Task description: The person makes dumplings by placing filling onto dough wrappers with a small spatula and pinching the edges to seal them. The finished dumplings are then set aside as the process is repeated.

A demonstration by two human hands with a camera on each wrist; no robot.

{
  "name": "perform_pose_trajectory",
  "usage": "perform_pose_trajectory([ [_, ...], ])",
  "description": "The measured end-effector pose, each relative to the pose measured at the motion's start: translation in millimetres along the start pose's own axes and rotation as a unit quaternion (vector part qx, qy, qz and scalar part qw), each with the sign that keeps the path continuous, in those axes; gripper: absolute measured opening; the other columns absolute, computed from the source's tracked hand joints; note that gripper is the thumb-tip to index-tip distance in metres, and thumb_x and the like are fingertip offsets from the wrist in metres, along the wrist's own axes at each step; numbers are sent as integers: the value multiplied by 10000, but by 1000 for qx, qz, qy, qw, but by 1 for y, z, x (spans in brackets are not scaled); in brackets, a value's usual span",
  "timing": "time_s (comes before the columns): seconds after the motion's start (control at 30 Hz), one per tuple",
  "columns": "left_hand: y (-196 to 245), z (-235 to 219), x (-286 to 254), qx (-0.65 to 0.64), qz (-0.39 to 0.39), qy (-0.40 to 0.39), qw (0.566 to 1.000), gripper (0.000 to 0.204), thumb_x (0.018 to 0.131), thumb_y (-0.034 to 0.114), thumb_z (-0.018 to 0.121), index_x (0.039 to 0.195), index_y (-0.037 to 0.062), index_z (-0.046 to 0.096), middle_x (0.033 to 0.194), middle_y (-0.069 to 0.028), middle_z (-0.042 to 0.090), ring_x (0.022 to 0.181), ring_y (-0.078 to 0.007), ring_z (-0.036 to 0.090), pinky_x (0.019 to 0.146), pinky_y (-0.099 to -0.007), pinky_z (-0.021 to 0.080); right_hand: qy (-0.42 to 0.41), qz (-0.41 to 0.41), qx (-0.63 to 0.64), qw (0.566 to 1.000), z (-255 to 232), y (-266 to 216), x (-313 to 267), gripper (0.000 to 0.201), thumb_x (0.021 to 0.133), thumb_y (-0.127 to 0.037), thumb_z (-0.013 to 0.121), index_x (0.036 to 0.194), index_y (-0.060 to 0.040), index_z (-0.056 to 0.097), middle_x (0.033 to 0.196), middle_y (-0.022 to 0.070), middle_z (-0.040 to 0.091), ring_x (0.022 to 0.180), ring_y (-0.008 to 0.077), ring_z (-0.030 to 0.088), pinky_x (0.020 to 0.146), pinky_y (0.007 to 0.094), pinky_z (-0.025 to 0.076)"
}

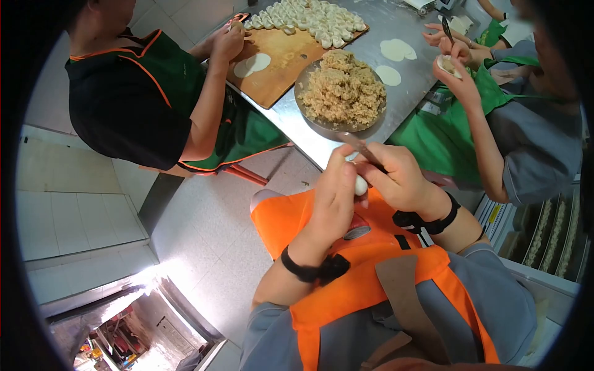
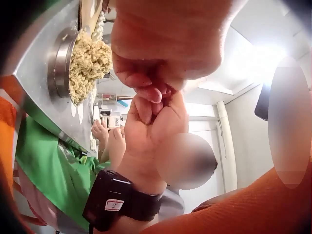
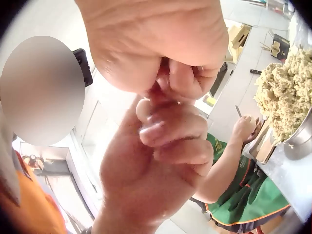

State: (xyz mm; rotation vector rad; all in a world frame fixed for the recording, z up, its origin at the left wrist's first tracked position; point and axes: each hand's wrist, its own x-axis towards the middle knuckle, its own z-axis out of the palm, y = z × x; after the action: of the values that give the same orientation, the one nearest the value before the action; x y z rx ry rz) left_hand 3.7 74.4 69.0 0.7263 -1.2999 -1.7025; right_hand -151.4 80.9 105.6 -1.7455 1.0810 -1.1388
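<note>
One wooden board (image 1: pixel 278 68) bearing pleated dumplings; one metal bowl (image 1: pixel 306 115) of minced filling; left hand (image 1: pixel 333 201), fingers curled round a white dumpling (image 1: pixel 361 185), held between both hands; right hand (image 1: pixel 401 176), pinching it and gripping a flat metal spatula (image 1: pixel 356 145).

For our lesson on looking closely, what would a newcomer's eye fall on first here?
Probably the heaped bowl of filling on the metal table, beside the wooden board. Next, the bright orange apron in the foreground, with the wearer's hands together above it. Rows of dumplings cover the board's far end.
</note>
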Motion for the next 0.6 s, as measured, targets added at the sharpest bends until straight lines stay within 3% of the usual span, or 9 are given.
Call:
perform_pose_trajectory([
  [0.03, 1, 0, 1, -33, -6, -22, 999, 374, 1060, 241, 430, 1346, 1, 412, 851, -56, 594, 656, -77, 549, 595, -229, 458, 10, 3, -2, 1000, -2, 2, -1, 132, 978, -89, 554, 1055, 1, 612, 741, 65, 641, 613, 115, 630, 571, 267, 486],
  [0.1, 0, 2, 1, 26, 31, -3, 999, 346, 1037, 175, 486, 1330, 1, 420, 869, -60, 599, 671, -77, 551, 610, -230, 464, 34, 18, -51, 998, -8, 11, -2, 100, 969, -87, 567, 997, -5, 615, 726, 72, 623, 609, 119, 608, 564, 278, 469],
  [0.17, 6, 4, -1, 52, 11, 44, 998, 241, 1009, 93, 541, 1217, 5, 455, 848, -67, 608, 654, -78, 560, 590, -229, 465, 79, 35, -72, 994, -8, 20, -2, 92, 958, -87, 584, 914, -10, 607, 699, 86, 584, 610, 123, 572, 563, 280, 445],
  [0.27, -1, -4, -1, 85, 11, 83, 993, 136, 1022, 106, 515, 1103, 13, 458, 823, -74, 618, 617, -78, 565, 547, -222, 452, 58, 59, -42, 996, -12, 24, 0, 89, 957, -90, 590, 925, -9, 610, 711, 67, 591, 635, 108, 558, 589, 268, 447],
  [0.3, 0, 0, 1, 75, 27, 106, 991, 77, 1013, 73, 496, 1049, 16, 458, 703, -32, 562, 567, -75, 535, 516, -218, 425, 53, 75, -7, 996, -12, 22, 2, 89, 957, -90, 592, 924, -9, 610, 717, 61, 593, 639, 105, 554, 593, 267, 447],
  [0.47, 9, -6, 10, 200, 36, 89, 975, 80, 1030, 81, 471, 1054, 10, 441, 706, -50, 564, 542, -82, 538, 487, -233, 433, 6, 139, 96, 986, -17, 14, 17, 102, 960, -96, 590, 918, -7, 616, 750, 30, 608, 661, 89, 541, 610, 262, 448],
  [0.5, 8, -8, 13, 208, 40, 86, 974, 76, 1034, 79, 463, 1049, 10, 435, 705, -55, 565, 526, -86, 539, 470, -239, 435, -14, 129, 62, 990, -20, 16, 21, 108, 959, -106, 597, 914, -12, 620, 752, 28, 610, 666, 88, 542, 618, 261, 449],
  [0.6, -9, -13, 26, 61, 28, 76, 995, 146, 1037, 76, 444, 1159, -3, 439, 738, -55, 563, 560, -93, 561, 498, -233, 455, -57, 98, -39, 993, -37, 25, 42, 125, 955, -137, 612, 898, -26, 629, 761, 24, 621, 683, 90, 549, 640, 265, 455],
])
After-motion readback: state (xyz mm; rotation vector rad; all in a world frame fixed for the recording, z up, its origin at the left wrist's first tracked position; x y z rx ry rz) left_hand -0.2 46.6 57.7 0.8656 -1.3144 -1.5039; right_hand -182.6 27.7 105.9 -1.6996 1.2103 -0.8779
